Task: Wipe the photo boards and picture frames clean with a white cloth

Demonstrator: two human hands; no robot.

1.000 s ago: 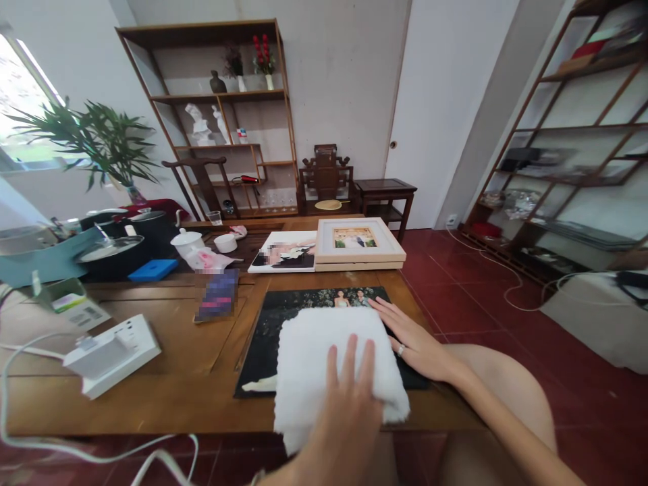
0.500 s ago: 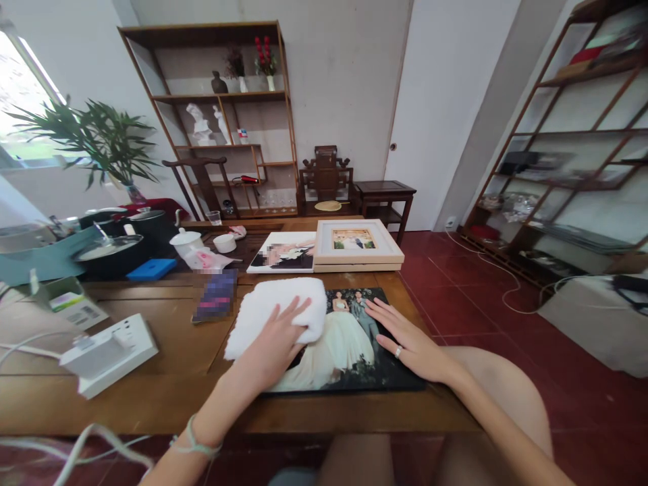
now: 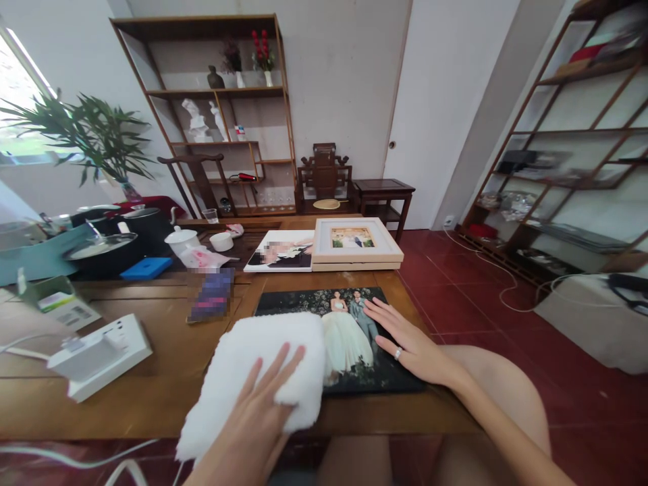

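Lying beneath the left grip, a white cloth is pressed down by long, parted fingers. The left part of a dark photo is covered by it, and the near edge of the tabletop is crossed by its lower corner. To the right of the left grip, the couple in the photo are seen uncovered. The photo's right side is touched by the right grip, whose fingers are stretched out and slightly spread, with a ring worn on one of them. Beyond both grips, a photo panel and a light wooden picture frame are set side by side, touching. Well to the left of the left grip, a white power strip is laid, with a charger plugged in. Farther ahead on that side, a blue box is placed just beside a dark pan with a glass lid.
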